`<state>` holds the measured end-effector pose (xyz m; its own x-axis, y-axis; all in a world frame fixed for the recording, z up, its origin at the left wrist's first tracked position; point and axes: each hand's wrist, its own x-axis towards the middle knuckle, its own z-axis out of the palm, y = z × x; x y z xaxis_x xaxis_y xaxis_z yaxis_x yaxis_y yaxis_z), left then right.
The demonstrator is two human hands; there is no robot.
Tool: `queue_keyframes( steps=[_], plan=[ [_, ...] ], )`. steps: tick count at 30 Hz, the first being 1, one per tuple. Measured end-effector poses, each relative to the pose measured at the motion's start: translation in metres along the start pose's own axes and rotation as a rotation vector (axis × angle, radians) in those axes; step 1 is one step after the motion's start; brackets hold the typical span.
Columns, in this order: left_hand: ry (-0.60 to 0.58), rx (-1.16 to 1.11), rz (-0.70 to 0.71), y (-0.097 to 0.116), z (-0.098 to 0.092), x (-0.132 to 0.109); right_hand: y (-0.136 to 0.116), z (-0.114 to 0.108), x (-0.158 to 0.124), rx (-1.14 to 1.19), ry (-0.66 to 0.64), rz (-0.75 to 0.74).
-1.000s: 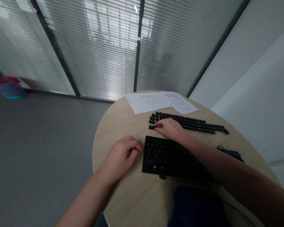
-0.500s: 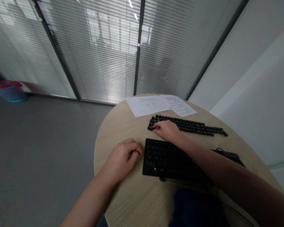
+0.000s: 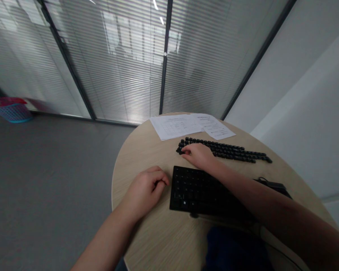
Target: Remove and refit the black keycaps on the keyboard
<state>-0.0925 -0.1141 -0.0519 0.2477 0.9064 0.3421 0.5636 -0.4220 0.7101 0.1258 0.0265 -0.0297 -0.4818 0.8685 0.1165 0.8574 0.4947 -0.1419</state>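
My right hand [image 3: 199, 155] reaches over a black keyboard [image 3: 197, 190] to rows of loose black keycaps [image 3: 231, 151] laid out on the round wooden table [image 3: 147, 150]. Its fingertips pinch at a keycap at the left end of the rows, fingers pressed together. My left hand [image 3: 145, 188] rests on the table just left of the keyboard, fingers curled in loosely against the keyboard's left edge; nothing shows inside them.
Two printed paper sheets [image 3: 186, 125] lie at the far edge of the table. A black cable [image 3: 271, 184] runs from the keyboard's right end. Glass partitions with blinds stand behind. A pink and blue basket [image 3: 9, 110] sits on the grey floor at far left.
My right hand has crept slightly along the left end of the keycap rows. The camera view tilted a little. My left hand stays in place.
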Motion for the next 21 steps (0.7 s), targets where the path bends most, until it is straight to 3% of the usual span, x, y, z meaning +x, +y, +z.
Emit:
queue_keyframes(
  steps=[7, 21],
  plan=[
    [0.006, 0.009, 0.018, 0.002, -0.001, 0.000, -0.004, 0.006, -0.005, -0.024, 0.042, -0.085],
    [-0.016, -0.012, 0.020, 0.004, 0.000, -0.001, 0.000, 0.009, -0.003, -0.027, 0.061, -0.113]
  ],
)
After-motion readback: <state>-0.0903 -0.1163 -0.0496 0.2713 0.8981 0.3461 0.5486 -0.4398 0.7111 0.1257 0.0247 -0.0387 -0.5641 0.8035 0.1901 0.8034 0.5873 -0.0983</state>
